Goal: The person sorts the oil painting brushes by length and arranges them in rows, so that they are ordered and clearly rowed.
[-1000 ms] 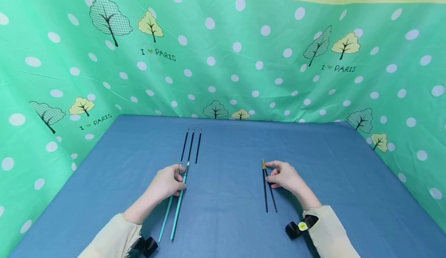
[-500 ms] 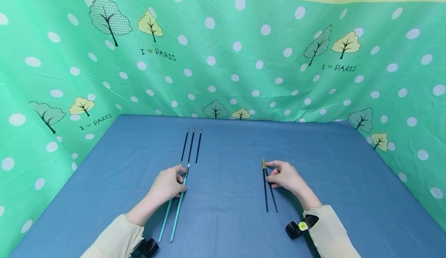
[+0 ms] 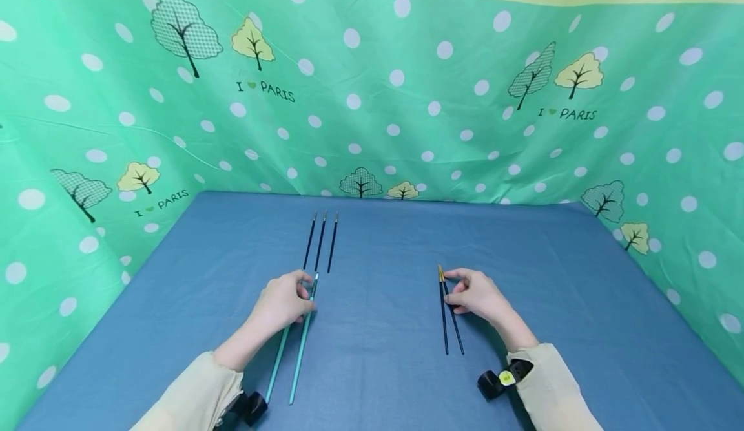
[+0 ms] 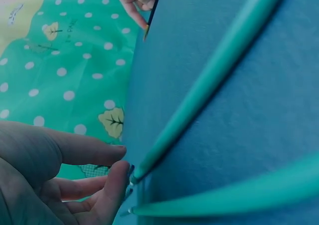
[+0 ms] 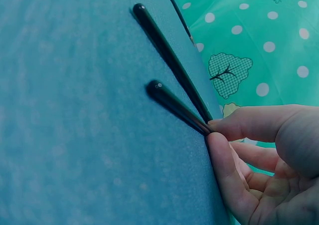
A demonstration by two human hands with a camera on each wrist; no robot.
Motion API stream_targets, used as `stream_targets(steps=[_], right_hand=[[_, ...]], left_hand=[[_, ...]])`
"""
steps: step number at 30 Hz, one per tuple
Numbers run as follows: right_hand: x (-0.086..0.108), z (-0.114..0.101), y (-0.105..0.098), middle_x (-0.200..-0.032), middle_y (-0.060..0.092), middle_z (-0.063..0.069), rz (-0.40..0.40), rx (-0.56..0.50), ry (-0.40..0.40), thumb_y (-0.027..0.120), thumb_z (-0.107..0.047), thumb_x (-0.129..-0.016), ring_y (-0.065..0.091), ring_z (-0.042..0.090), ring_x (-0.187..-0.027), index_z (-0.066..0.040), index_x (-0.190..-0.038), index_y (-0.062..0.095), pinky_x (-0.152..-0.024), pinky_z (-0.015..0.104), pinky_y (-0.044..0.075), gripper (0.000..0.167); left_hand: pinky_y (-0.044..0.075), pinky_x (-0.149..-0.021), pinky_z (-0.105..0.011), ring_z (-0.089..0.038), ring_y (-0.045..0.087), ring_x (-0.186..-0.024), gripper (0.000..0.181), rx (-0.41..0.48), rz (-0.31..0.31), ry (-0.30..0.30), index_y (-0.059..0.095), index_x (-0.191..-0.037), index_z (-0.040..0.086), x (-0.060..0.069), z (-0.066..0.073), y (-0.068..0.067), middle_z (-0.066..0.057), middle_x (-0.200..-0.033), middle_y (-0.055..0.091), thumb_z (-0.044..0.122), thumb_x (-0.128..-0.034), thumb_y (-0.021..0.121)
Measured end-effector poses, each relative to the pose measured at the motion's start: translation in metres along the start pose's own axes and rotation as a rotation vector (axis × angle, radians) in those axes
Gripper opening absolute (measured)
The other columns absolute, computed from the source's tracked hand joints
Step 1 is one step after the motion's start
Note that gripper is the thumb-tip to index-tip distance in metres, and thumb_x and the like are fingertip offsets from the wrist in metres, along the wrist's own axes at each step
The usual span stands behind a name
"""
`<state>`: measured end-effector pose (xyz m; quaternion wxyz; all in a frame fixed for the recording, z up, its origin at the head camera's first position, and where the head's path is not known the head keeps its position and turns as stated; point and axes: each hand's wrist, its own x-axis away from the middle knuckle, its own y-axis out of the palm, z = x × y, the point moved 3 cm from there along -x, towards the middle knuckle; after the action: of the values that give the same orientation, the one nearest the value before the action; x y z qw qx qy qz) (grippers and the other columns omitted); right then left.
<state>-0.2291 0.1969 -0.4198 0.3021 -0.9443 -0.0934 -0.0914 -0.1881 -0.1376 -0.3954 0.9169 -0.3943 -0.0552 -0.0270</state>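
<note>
Two teal paintbrushes lie side by side at the left in the head view. My left hand (image 3: 280, 300) pinches the right-hand teal paintbrush (image 3: 301, 350) near its ferrule with thumb and forefinger. Partly under that hand is the other teal paintbrush (image 3: 277, 361). Further right, my right hand (image 3: 475, 296) pinches one slim black paintbrush (image 3: 454, 327) with a golden tip. Its neighbour, another black paintbrush (image 3: 444, 321), touches it near the tips, and their handles spread apart. The right wrist view shows thumb and forefinger at the nearer black handle (image 5: 177, 105).
Beyond the left hand, three thin dark paintbrushes (image 3: 320, 243) lie in a row on the blue cloth (image 3: 383, 327). A green dotted curtain (image 3: 372, 82) surrounds the table's back and sides. A wrist camera (image 3: 491, 384) sits below the right hand.
The left hand has shifted slightly to the right, and the right-hand teal paintbrush's handle end has swung a little right with it. My right hand and the black paintbrushes stay in place.
</note>
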Motion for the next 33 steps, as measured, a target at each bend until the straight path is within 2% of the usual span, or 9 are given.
stream_targets(steps=[5,9,13,20,27,33], right_hand=[[0.0,0.0,-0.001,-0.075,0.056,0.01,0.004,-0.002,0.005,0.067,-0.001,-0.078,0.058,0.016,-0.059,-0.004,-0.126,0.051,-0.056,0.03,0.054,0.051],[0.0,0.001,0.0,-0.075,0.056,0.009,0.004,-0.002,0.007,0.067,-0.001,-0.078,0.058,0.016,-0.059,-0.004,-0.126,0.051,-0.056,0.03,0.054,0.051],[0.0,0.002,0.0,-0.075,0.056,0.009,0.004,-0.002,0.008,0.067,-0.002,-0.078,0.058,0.016,-0.059,-0.004,-0.126,0.051,-0.056,0.03,0.054,0.051],[0.0,0.004,-0.002,-0.075,0.057,0.009,-0.009,0.008,0.006,0.067,-0.004,-0.079,0.059,0.017,-0.06,-0.004,-0.127,0.05,-0.056,0.029,0.054,0.052],[-0.001,0.004,-0.002,-0.075,0.057,0.009,-0.005,-0.011,-0.001,0.067,-0.004,-0.078,0.059,0.017,-0.059,-0.004,-0.127,0.051,-0.056,0.03,0.054,0.051],[-0.002,0.002,-0.001,-0.075,0.057,0.009,0.0,-0.011,0.01,0.067,-0.004,-0.078,0.059,0.017,-0.059,-0.005,-0.127,0.051,-0.056,0.029,0.054,0.051]], left_hand=[[0.046,-0.047,-0.026,-0.013,0.056,-0.048,0.038,0.046,-0.004,0.013,0.058,-0.114,0.004,-0.011,0.009,0.005,-0.003,-0.074,0.056,0.007,-0.0771,0.068],[0.048,-0.049,-0.027,-0.014,0.058,-0.049,0.035,0.08,-0.021,-0.007,0.058,-0.112,0.003,-0.019,0.015,0.012,-0.004,-0.074,0.056,0.007,-0.0781,0.067],[0.048,-0.05,-0.027,-0.013,0.058,-0.05,0.034,0.085,-0.038,-0.002,0.059,-0.111,0.003,-0.028,0.026,0.021,-0.004,-0.075,0.056,0.008,-0.0786,0.067],[0.046,-0.049,-0.025,-0.012,0.057,-0.047,0.032,0.07,-0.068,0.082,0.06,-0.109,0.004,-0.041,0.05,0.046,-0.002,-0.073,0.057,0.01,-0.0782,0.067],[0.047,-0.048,-0.025,-0.012,0.058,-0.046,0.033,0.098,-0.109,0.127,0.06,-0.107,0.004,-0.044,0.073,0.075,-0.002,-0.072,0.057,0.01,-0.0763,0.069],[0.047,-0.049,-0.026,-0.014,0.059,-0.048,0.033,0.153,-0.181,0.134,0.06,-0.109,0.006,-0.038,0.088,0.097,-0.001,-0.071,0.057,0.012,-0.0776,0.07]])
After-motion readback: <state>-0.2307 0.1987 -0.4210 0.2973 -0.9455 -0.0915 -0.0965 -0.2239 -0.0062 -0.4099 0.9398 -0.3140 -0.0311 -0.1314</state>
